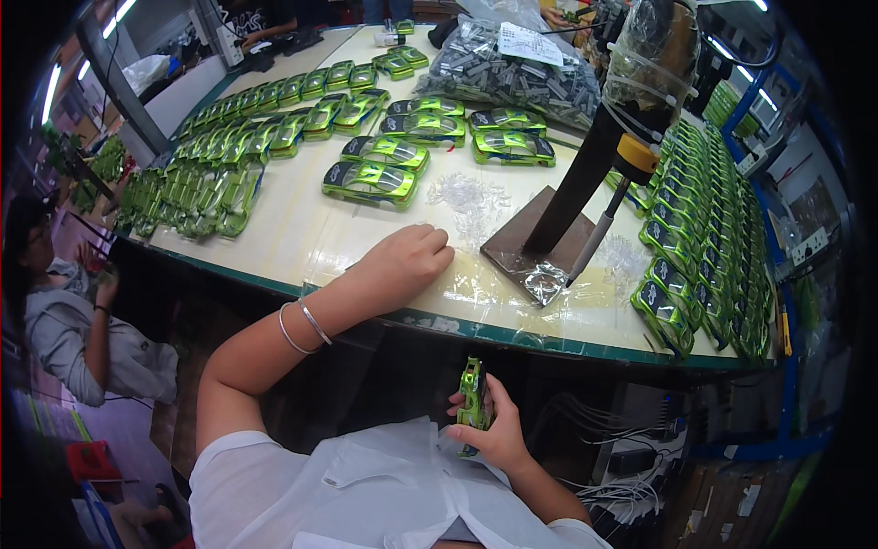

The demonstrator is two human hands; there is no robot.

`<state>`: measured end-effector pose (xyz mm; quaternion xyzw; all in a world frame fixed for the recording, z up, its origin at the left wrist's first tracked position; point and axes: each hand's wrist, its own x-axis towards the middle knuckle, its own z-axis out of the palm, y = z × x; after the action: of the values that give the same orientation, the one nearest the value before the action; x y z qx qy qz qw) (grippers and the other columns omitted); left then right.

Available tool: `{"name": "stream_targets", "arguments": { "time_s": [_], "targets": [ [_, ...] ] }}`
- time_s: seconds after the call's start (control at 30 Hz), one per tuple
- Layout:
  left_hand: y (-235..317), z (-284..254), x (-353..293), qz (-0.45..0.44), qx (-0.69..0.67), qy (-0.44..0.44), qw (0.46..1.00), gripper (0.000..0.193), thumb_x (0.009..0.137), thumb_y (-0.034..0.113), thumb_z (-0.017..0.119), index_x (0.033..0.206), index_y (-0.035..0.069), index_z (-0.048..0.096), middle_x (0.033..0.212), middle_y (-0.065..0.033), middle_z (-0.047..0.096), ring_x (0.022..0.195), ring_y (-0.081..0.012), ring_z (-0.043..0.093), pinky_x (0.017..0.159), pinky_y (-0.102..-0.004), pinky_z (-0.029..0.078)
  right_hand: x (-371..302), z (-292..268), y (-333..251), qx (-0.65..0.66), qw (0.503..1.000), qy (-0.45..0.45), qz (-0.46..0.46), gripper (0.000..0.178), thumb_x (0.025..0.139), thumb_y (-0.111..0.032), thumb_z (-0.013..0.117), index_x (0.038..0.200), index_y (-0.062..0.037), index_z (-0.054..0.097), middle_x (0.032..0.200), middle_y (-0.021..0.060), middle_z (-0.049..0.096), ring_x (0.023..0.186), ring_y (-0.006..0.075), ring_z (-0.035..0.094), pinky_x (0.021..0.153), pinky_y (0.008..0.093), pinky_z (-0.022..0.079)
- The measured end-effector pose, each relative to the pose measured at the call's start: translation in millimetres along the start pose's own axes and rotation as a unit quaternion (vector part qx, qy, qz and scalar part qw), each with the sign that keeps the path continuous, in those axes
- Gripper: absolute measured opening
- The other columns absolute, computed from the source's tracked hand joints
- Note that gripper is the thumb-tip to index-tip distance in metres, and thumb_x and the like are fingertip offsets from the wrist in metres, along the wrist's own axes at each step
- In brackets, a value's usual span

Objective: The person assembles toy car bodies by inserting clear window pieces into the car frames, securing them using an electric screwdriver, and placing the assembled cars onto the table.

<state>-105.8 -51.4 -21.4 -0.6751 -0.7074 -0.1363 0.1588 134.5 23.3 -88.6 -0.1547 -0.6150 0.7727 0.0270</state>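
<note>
My right hand (497, 425) grips a bright green toy car body shell (472, 393), held on edge in front of my lap, below the table's edge. On the tabletop, near its front edge, rests my left hand (413, 260) with the fingers curled closed. Whatever it may hold is hidden. Just beyond that hand lies a scatter of small clear plastic bits (466, 195). A pair of green car shells with black hoods (370, 181) sits past the left hand, and more shells (512, 146) lie farther back.
A dark metal post (572, 174) on a square base plate (514, 240) stands right of my left hand, with a yellow-capped tool attached. Rows of green shells fill the left (197, 188) and right (704, 256) sides. A large bag of grey parts (508, 78) lies behind. Another person (82, 311) sits at left.
</note>
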Motion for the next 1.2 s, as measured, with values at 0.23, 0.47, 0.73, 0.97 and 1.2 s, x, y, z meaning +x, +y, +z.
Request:
{"name": "stream_targets", "arguments": {
  "time_s": [0.23,0.47,0.73,0.97,1.2],
  "targets": [
    [-0.1,-1.8,2.3,-0.029,0.024,-0.008,0.999,0.009,0.063,0.003,0.052,0.072,0.002,0.048,0.074,-0.0095,0.050,0.072,-0.0236,0.050,0.065,-0.0324,0.042,0.9,1.6,-0.7,-0.011,1.000,-0.003,0.011,0.072,0.062,-0.009,0.072,0.121,0.0015,0.032,0.102,0.0104,0.052,0.094,0.0144,0.050,0.082,0.0275,0.041],
    [-4.9,-4.3,2.5,-0.061,-0.107,0.052,0.991,0.015,0.067,-0.001,0.056,0.081,0.000,0.051,0.071,-0.0111,0.050,0.070,-0.0251,0.052,0.062,-0.0338,0.043,2.1,2.0,0.1,-0.009,1.000,-0.005,0.015,0.072,0.062,-0.007,0.071,0.121,0.0013,0.031,0.103,0.0107,0.051,0.095,0.0152,0.050,0.081,0.0276,0.043],
    [-1.5,-10.3,-1.1,-0.109,-0.205,0.097,0.968,0.010,0.070,0.001,0.058,0.080,0.000,0.058,0.074,-0.0107,0.052,0.071,-0.0247,0.052,0.063,-0.0334,0.043,2.2,2.2,1.8,-0.002,1.000,-0.008,0.020,0.071,0.062,-0.007,0.071,0.121,0.0002,0.032,0.103,0.0104,0.050,0.095,0.0149,0.050,0.081,0.0272,0.043],
    [2.5,-20.0,-12.1,-0.170,-0.186,0.122,0.960,0.006,0.071,0.000,0.059,0.078,0.000,0.058,0.068,-0.0092,0.053,0.064,-0.0214,0.053,0.059,-0.0274,0.043,4.0,1.5,0.7,-0.004,1.000,-0.005,0.016,0.071,0.062,-0.006,0.071,0.121,0.0005,0.032,0.102,0.0104,0.051,0.093,0.0145,0.050,0.080,0.0271,0.043],
    [8.5,-22.2,-24.0,-0.235,-0.289,0.157,0.915,0.010,0.073,-0.001,0.057,0.083,-0.001,0.059,0.074,-0.0097,0.058,0.065,-0.0159,0.056,0.056,-0.0247,0.044,3.6,1.3,2.5,-0.003,1.000,-0.008,0.013,0.070,0.062,-0.006,0.071,0.121,0.0002,0.032,0.100,0.0103,0.051,0.093,0.0143,0.050,0.079,0.0270,0.043]
  ]
}}
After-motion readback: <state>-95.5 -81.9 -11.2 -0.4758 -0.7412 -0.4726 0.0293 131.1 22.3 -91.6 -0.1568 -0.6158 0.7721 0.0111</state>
